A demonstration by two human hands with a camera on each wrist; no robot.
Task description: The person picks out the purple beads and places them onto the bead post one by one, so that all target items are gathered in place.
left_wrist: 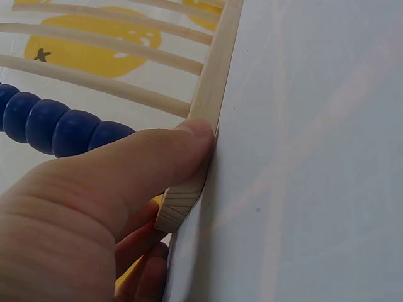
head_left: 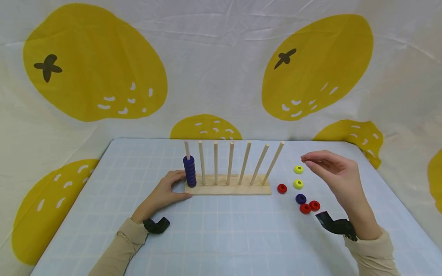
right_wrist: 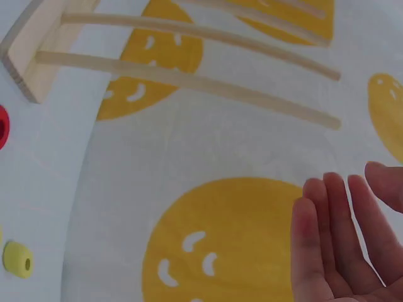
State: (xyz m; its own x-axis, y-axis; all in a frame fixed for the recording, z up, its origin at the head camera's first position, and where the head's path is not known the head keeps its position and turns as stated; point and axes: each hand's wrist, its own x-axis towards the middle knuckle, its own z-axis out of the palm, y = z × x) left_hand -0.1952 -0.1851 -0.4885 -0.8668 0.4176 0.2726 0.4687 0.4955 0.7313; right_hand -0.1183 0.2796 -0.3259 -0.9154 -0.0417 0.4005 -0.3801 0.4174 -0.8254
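Observation:
My left hand (head_left: 168, 191) grips the left end of a wooden base (head_left: 231, 189); its thumb lies along the front edge and the fingers go behind, partly hidden. Several upright wooden pegs (head_left: 216, 163) rise from this base. On the leftmost peg sits a stack of dark blue beads (head_left: 190, 171); the other pegs are bare. My right hand (head_left: 336, 172) is raised over the right side of the table, with nothing in it. In the right wrist view its fingers (right_wrist: 340, 233) are nearly straight and the thumb stands apart from them.
Right of the base lie loose beads: two yellow beads (head_left: 298, 184), one blue bead (head_left: 300, 199), a red bead (head_left: 282, 188) near the base, and two more red beads (head_left: 305, 208) side by side. A white cloth with yellow fruit prints (head_left: 214, 76) hangs behind the table (head_left: 221, 237).

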